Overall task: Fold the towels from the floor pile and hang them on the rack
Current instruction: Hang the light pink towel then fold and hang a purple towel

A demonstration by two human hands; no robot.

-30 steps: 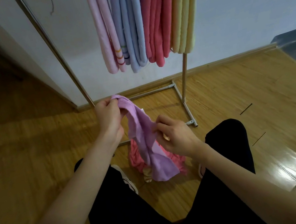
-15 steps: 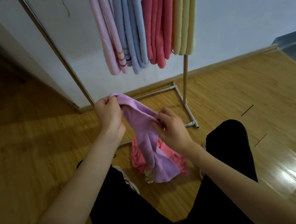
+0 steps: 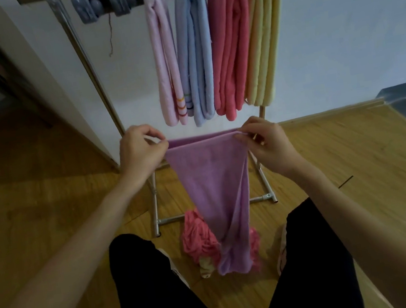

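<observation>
Below the rack (image 3: 93, 72), purple towel (image 3: 213, 178) held taut.
I pinch its top corners with left hand (image 3: 140, 150) and right hand (image 3: 266, 143); tail touches floor pile (image 3: 197, 242).

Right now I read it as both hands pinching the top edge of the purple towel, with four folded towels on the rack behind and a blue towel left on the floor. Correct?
Not quite. In the head view the left hand and right hand do pinch the purple towel, with four folded towels on the rack, but the floor towel is pink-red, not blue.
</observation>
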